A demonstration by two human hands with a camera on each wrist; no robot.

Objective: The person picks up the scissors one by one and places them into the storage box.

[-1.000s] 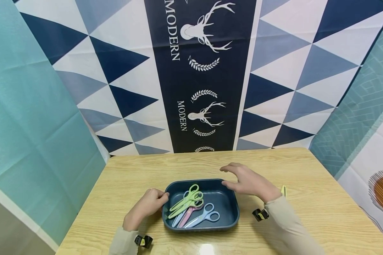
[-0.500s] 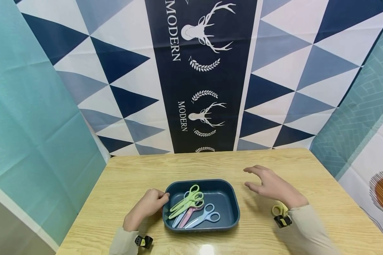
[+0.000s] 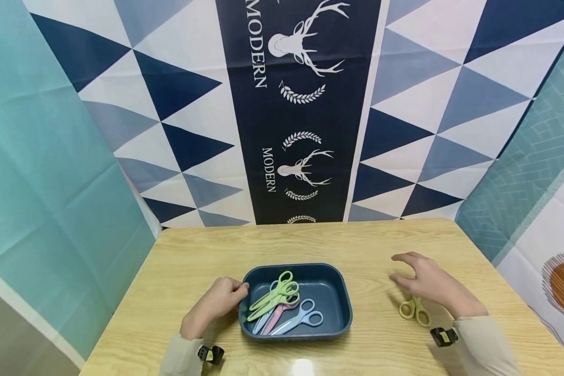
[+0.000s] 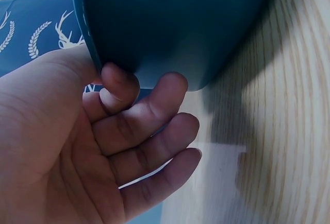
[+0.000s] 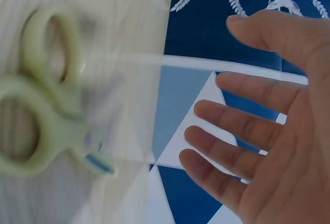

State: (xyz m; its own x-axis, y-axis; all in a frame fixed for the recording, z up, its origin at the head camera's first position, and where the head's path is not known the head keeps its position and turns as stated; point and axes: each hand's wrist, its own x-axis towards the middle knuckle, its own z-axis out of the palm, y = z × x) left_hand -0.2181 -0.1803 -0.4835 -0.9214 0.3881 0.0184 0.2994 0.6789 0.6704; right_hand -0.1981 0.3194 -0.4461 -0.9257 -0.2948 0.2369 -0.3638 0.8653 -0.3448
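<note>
My left hand (image 3: 220,298) pinches the left rim of a dark blue tray (image 3: 345,308), its other fingers loosely bent beside the wall in the left wrist view. Inside the tray lie green scissors (image 3: 274,301), pink scissors (image 3: 276,316) and light blue scissors (image 3: 302,317), heaped toward the left, with another blue pair partly hidden beneath. To the right, yellow scissors (image 3: 415,303) lie on the table, handles toward me. Over them hovers my right hand (image 3: 425,279), empty, fingers spread apart. In the right wrist view the yellow scissors (image 5: 62,126) appear left of the fingertips; their blades are hard to see.
The wooden table (image 3: 207,250) reaches back to a patterned cloth wall (image 3: 305,115) with deer heads and triangles. Teal cloth (image 3: 61,172) hangs along the left side. Another patterned cloth (image 3: 526,183) hangs at the right.
My right hand has moved right, from the tray's right end to over the yellow scissors, whose handles have come into sight. The left hand and tray have stayed put.
</note>
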